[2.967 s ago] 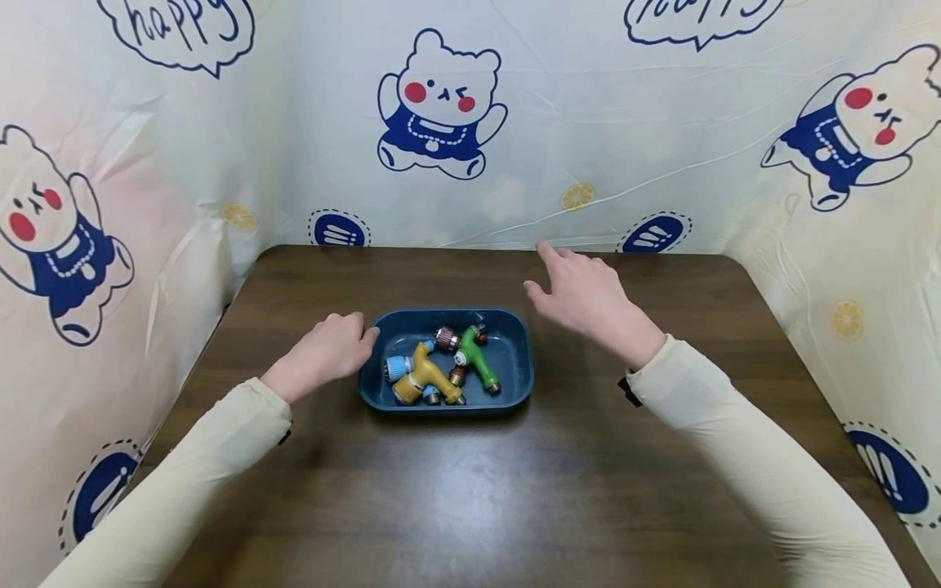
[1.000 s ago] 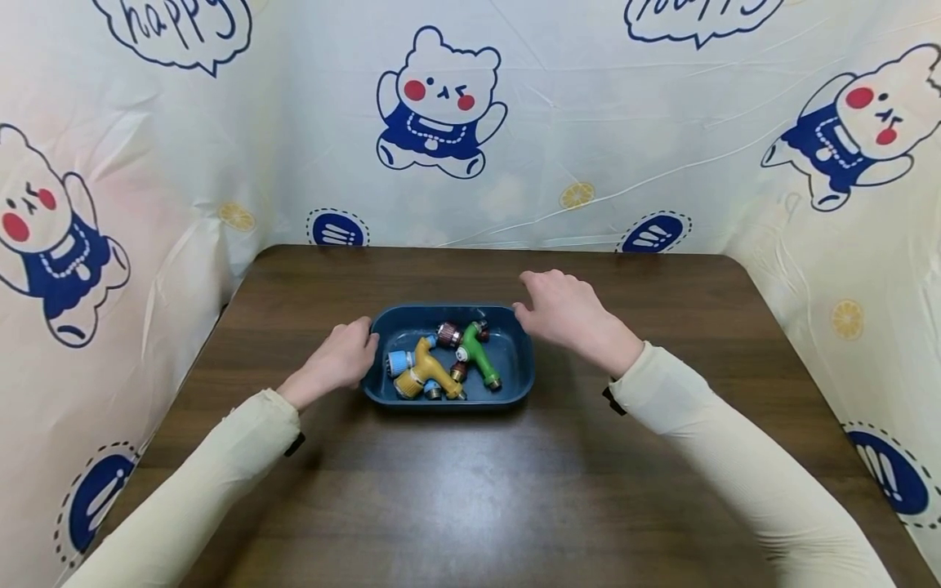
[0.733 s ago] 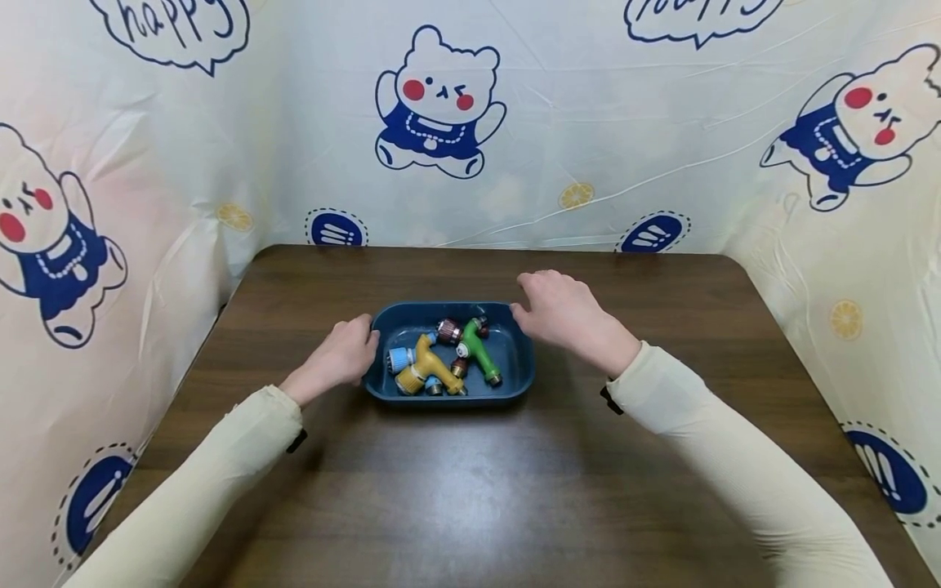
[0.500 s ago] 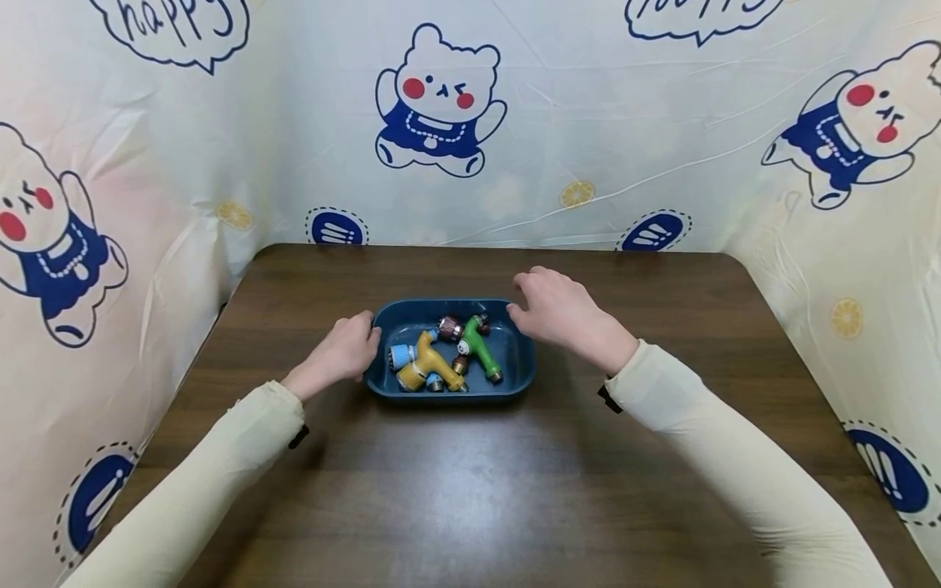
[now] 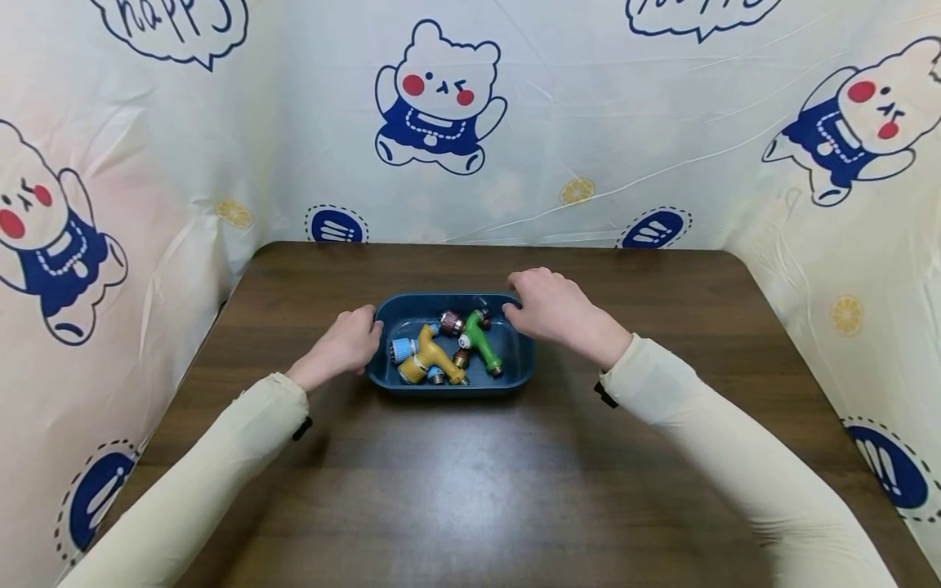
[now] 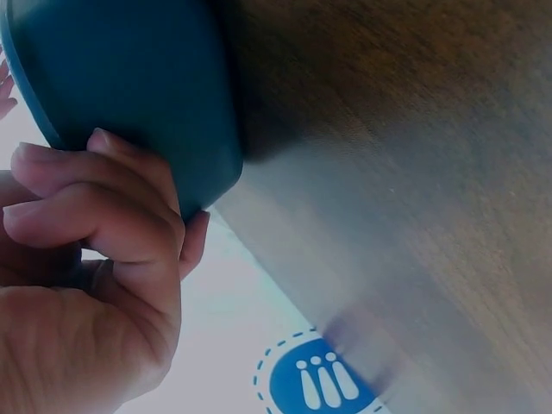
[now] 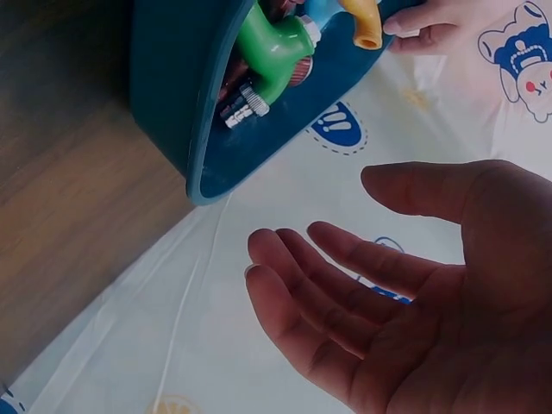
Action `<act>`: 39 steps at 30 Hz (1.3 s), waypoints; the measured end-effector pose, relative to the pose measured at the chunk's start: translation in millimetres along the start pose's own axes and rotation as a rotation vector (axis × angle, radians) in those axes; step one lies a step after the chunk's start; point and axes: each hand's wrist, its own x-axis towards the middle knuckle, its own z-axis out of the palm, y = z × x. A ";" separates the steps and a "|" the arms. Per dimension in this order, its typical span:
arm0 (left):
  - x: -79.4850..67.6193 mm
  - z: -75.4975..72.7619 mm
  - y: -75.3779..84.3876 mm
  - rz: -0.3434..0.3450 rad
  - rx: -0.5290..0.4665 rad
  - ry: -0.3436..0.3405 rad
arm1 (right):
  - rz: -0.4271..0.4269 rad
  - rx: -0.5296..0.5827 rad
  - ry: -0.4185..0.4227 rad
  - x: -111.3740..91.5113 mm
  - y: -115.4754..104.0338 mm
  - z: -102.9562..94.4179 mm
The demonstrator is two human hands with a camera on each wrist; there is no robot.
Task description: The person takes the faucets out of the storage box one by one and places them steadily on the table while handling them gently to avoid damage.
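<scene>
A dark blue plastic tub stands on the table, holding several small taps. A yellow tap lies at its left over light blue parts, and a green tap lies at its right beside a dark red ribbed piece. My left hand grips the tub's left end, its fingers curled at the wall in the left wrist view. Beside the right end is my right hand; in the right wrist view its fingers are loosely bent and apart from the rim.
The brown wooden table runs toward me in front of the tub. A pale printed cloth with bear drawings hangs behind it and along both sides. The table's back edge lies a short way beyond the tub.
My right hand has come back from the far table edge to the tub's right end. The tub has shifted slightly away from me, with my left hand moving along at its left end.
</scene>
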 end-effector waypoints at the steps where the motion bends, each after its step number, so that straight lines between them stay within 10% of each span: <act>1: 0.5 -0.2 0.0 0.000 0.001 0.000 | 0.001 0.001 -0.001 0.5 -0.5 0.2; 39: -5.4 -20.6 -2.2 -0.062 -0.207 -0.270 | 0.012 0.066 -0.170 28.9 -11.9 19.1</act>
